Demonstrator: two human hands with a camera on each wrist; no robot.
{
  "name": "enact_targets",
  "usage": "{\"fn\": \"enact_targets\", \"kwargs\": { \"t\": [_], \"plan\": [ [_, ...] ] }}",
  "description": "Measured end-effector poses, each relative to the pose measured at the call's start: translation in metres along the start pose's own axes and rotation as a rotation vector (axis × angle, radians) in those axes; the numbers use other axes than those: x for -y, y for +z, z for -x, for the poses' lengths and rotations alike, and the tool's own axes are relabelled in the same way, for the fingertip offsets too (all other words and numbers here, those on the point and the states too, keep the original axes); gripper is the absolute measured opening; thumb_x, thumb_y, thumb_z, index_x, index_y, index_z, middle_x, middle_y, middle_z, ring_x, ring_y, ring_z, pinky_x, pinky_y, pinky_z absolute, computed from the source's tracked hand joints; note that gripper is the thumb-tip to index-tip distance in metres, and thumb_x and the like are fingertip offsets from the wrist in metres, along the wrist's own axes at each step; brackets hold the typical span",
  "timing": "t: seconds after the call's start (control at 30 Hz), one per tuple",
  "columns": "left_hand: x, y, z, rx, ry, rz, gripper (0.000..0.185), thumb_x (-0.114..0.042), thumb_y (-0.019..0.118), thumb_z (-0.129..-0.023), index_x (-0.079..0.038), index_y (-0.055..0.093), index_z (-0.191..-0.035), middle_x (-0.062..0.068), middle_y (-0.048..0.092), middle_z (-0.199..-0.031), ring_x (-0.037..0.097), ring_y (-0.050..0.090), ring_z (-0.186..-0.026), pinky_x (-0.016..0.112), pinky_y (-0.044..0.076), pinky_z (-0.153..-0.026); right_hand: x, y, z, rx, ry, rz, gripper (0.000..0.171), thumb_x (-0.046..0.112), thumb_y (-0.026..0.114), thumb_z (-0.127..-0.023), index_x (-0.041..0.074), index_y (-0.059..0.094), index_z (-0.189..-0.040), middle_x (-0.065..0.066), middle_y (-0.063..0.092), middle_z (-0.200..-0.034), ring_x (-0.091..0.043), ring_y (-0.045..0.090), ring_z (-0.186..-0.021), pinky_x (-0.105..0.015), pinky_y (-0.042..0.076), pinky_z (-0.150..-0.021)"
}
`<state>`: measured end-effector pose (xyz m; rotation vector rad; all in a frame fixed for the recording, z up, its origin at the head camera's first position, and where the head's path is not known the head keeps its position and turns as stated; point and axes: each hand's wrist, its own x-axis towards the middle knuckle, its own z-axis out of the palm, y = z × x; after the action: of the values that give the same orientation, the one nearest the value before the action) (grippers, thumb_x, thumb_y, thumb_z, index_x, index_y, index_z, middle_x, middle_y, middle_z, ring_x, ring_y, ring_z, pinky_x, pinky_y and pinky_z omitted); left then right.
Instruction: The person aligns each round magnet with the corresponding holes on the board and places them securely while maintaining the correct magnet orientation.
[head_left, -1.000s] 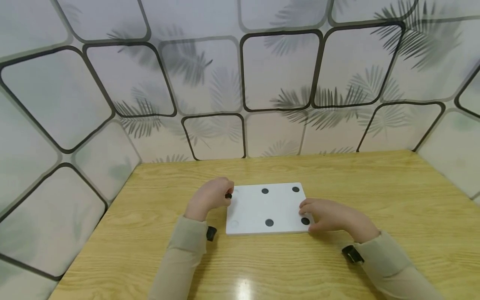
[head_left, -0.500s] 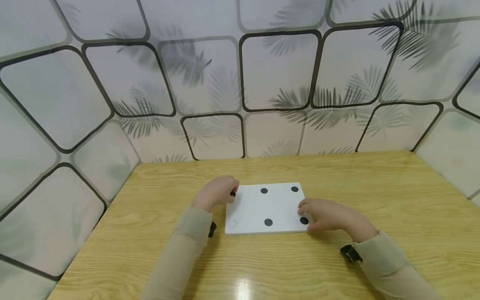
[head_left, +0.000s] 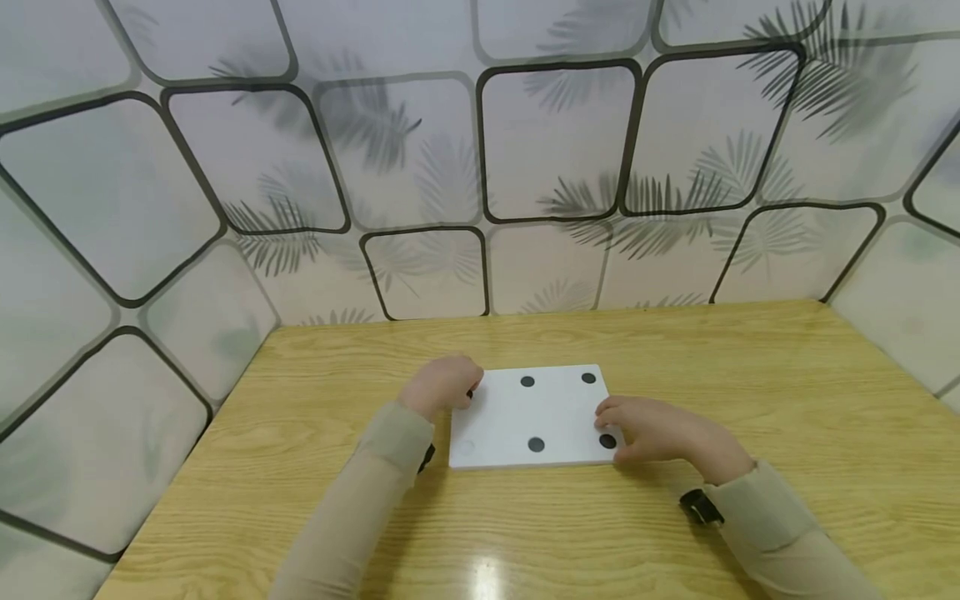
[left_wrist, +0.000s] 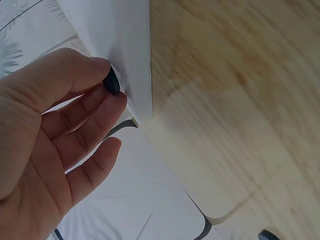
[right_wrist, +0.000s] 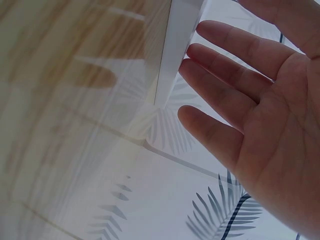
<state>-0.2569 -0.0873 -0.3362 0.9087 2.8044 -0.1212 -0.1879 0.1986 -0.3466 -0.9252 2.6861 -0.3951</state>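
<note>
Staged recording booth: wooden table point(head_left: 675, 367) boxed in on three sides by panels point(head_left: 555, 142) printed with palm leaves.

Over the last second I watched the left hand point(head_left: 442, 385) slide a little to the right along the far left corner of the white board point(head_left: 525, 417), carrying the small black disc point(left_wrist: 111, 82) pinched in its fingertips further in over the board's surface. The left forearm swung inward with it, and the sleeve moved closer to the board's near left corner.
</note>
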Motion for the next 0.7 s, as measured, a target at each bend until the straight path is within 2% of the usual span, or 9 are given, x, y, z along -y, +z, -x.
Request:
{"fn": "enact_targets", "kwargs": {
  "t": [0.23,0.7],
  "plan": [
    [-0.001,-0.003,-0.005,0.011,-0.038,0.006,0.012,-0.005,0.062,-0.080,-0.008,0.053,-0.074,0.000,0.047,-0.072,0.015,0.042,-0.066,0.027,0.038,-0.061,0.002,-0.001,0.001,-0.002,0.015,-0.008,0.038,0.013,0.073,-0.069,0.001,0.061,-0.104,-0.013,0.052,-0.114,-0.030,0.050,-0.103,-0.043,0.039,-0.087],
    [0.001,-0.002,-0.012,-0.006,-0.066,0.031,0.017,-0.003,0.061,-0.080,-0.010,0.050,-0.069,-0.001,0.048,-0.069,0.014,0.042,-0.063,0.026,0.039,-0.058,0.002,0.000,0.001,0.004,0.018,-0.014,0.039,0.014,0.073,-0.070,0.001,0.061,-0.105,-0.012,0.051,-0.115,-0.029,0.050,-0.104,-0.043,0.039,-0.087]
  ]
}}
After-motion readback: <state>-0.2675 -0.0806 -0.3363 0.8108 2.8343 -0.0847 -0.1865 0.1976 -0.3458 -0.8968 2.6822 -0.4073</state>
